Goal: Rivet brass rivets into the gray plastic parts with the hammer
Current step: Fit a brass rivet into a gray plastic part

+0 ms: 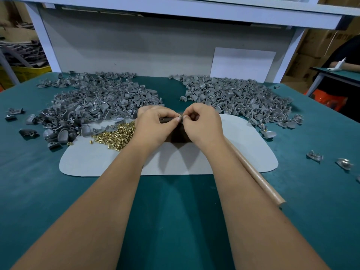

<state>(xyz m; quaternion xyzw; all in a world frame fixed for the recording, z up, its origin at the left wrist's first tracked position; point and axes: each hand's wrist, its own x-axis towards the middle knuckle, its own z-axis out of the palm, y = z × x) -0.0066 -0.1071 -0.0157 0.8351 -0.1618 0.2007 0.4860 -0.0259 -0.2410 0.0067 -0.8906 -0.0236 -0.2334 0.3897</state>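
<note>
Both hands, left hand (155, 125) and right hand (202, 123), pinch one small gray part (179, 118) between curled fingers.

— How many heaps on the table (39, 191)?
— Two heaps of gray plastic parts (93, 102), one heap of brass rivets (115, 135).
— And besides?
— One pale mat (175, 162), one wooden handle (259, 178), two hands (155, 123).

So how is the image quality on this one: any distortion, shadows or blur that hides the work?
Head view: wide-angle bending curves the shelf and table edges; even overhead light, soft arm shadows on the pale mat; no glare; piles sharp, but what the left hand and right hand pinch between them is too small and shaded to make out.
</note>
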